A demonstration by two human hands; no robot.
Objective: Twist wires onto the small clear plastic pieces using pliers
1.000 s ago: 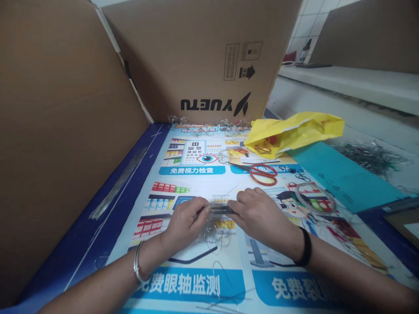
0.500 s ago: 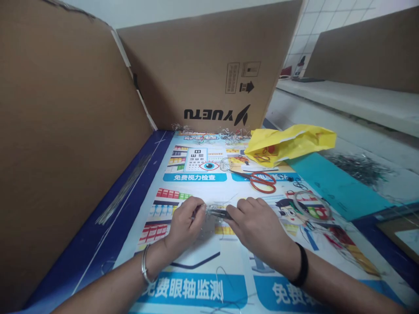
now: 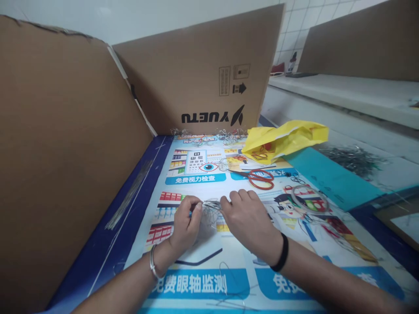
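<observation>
Over the printed sheet, my left hand (image 3: 187, 223) is closed, its thumb and forefinger pinching a small openwork piece of thin wire (image 3: 209, 216). My right hand (image 3: 248, 224) wraps round a pair of pliers (image 3: 215, 205), whose handles are hidden in the palm. The dark jaws reach left into the wire beside my left fingertips. Whether they grip a strand is too small to tell. Beyond my right hand lie scissors (image 3: 262, 179) with red handles.
A yellow bag (image 3: 294, 141) lies at the back right, by a turquoise sheet (image 3: 337, 183) and a heap of wire pieces (image 3: 353, 160). A wire coil (image 3: 293, 198) rests to the right. Straight wires (image 3: 129, 198) lie along the left. Cardboard panels (image 3: 196, 83) stand behind and left.
The camera view has shifted slightly. My right hand has turned a little, and less of the pliers' jaws shows. Both hands keep their hold close together at the wire piece.
</observation>
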